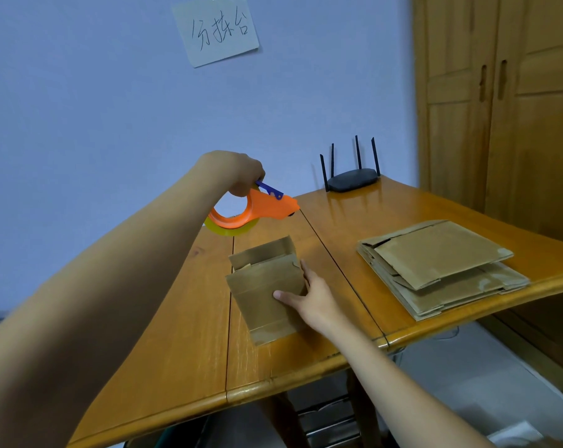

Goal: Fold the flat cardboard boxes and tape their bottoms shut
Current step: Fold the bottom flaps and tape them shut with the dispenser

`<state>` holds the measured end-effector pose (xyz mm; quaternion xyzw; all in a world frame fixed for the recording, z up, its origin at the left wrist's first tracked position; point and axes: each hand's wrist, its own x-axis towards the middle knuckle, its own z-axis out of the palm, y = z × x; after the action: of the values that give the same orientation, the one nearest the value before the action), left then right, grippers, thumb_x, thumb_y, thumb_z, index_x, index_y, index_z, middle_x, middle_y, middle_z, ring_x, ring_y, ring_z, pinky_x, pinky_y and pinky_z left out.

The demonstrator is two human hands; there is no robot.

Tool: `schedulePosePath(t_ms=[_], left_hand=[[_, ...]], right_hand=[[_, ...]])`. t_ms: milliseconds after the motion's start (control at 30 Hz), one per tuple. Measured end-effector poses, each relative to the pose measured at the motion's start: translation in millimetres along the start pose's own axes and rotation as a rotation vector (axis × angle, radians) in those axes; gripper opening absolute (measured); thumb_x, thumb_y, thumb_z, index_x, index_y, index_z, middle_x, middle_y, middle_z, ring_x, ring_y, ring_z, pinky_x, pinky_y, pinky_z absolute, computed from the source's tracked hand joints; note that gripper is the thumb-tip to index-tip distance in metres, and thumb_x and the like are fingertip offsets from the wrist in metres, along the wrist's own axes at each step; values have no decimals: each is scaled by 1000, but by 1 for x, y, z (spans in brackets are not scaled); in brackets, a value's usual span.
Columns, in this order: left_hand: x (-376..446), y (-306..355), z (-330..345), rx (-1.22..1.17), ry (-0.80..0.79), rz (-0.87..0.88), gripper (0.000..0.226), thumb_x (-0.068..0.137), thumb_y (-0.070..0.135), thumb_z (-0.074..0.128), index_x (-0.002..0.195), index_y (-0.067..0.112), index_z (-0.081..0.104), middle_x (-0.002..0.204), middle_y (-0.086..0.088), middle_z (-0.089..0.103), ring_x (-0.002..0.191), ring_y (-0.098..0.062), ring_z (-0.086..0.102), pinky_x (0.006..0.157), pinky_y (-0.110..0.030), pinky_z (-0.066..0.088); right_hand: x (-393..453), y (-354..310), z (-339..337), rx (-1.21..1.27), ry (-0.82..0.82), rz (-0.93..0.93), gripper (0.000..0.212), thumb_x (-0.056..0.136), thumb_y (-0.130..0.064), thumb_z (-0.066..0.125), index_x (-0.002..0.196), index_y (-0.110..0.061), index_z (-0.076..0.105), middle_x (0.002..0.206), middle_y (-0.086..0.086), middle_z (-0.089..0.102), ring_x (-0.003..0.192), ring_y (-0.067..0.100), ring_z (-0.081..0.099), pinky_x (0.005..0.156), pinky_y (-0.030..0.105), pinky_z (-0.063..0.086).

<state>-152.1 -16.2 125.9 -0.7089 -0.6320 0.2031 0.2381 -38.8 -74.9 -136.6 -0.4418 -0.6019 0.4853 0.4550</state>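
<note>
The small brown cardboard box [267,286] stands on the orange wooden surface [189,318], one flap raised at its far side. The right grip [312,295] rests against its right side, fingers spread. The left grip [241,176], curled tight, holds the orange tape dispenser [254,211] above and behind it. A stack of flat cardboard boxes [441,270] lies well apart, rightward.

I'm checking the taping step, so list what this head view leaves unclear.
- Left hand fingers: curled behind the tape dispenser, so the grip is hidden.
- Dispenser blade and loose tape end: too small to see.
- Box bottom seam: partly under the right hand; tape there cannot be told.
- Flat box stack: count unclear, since the sheets overlap.
</note>
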Motion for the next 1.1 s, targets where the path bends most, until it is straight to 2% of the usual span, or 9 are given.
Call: schedulePosePath(t_ms=[67, 267, 400, 633, 700, 767, 833, 1000, 1100], left_hand=[[-3, 1, -1, 7, 12, 10, 23, 92, 2, 51, 106, 20, 52, 94, -4, 55, 88, -24, 54, 78, -34, 47], [-3, 0, 2, -2, 35, 51, 30, 91, 0, 52, 116, 17, 55, 99, -6, 56, 98, -28, 59, 82, -37, 50], [-3, 1, 3, -18, 72, 47, 34, 90, 0, 52, 120, 16, 55, 100, -7, 55, 96, -28, 60, 81, -37, 51], [-5, 0, 4, -33, 87, 47, 35, 92, 0, 52, 123, 16, 55, 103, -7, 52, 96, -27, 58, 79, -35, 48], [-6, 0, 6, -40, 76, 40, 35, 91, 0, 51, 122, 17, 55, 103, -7, 51, 97, -28, 58, 81, -36, 49], [-6, 1, 8, -51, 85, 35, 35, 92, 0, 51, 122, 16, 55, 103, -7, 52, 95, -27, 58, 82, -36, 50], [-6, 2, 9, -59, 95, 38, 35, 92, 0, 51, 123, 16, 54, 104, -8, 51, 90, -26, 56, 79, -35, 49], [-7, 4, 8, -85, 104, 53, 38, 91, -2, 48, 123, 16, 53, 104, -7, 48, 87, -26, 52, 73, -34, 44], [-8, 3, 7, -107, 127, 73, 37, 91, -4, 48, 122, 16, 53, 98, -5, 47, 86, -24, 50, 72, -33, 40]], right_hand=[[-1, 2, 3, -10, -10, -16, 87, 80, -48, 78, 152, -24, 36, 140, -3, 55, 133, 22, 50, 104, 35, 46], [-5, 7, 9, 0, 33, -23, 71, 88, -42, 71, 151, -25, 41, 137, -10, 55, 129, 13, 50, 104, 32, 44], [-8, 14, 10, -54, 158, 0, 48, 95, -38, 62, 139, -20, 56, 134, -1, 63, 128, 20, 55, 104, 33, 47], [-15, 5, 10, -175, 158, -22, 69, 90, -49, 66, 149, -26, 40, 144, -2, 51, 136, 22, 44, 109, 41, 44], [-19, -7, 10, -215, 240, -108, 65, 91, -45, 66, 146, -23, 40, 141, -2, 49, 131, 17, 45, 106, 35, 43], [-23, -18, 12, -283, 444, -364, 41, 94, -30, 66, 130, -16, 52, 125, -2, 53, 115, 11, 50, 97, 31, 50], [-25, -29, 18, -396, 526, -625, 21, 94, -16, 62, 115, -12, 59, 111, -1, 55, 104, 9, 50, 89, 31, 51], [-7, -55, 43, -843, 284, -814, 41, 81, -9, 67, 121, 0, 63, 121, 14, 62, 117, 31, 56, 104, 40, 44], [10, -70, 52, -1058, 176, -714, 54, 90, -23, 61, 135, 6, 51, 139, 23, 51, 135, 38, 43, 120, 47, 24]])
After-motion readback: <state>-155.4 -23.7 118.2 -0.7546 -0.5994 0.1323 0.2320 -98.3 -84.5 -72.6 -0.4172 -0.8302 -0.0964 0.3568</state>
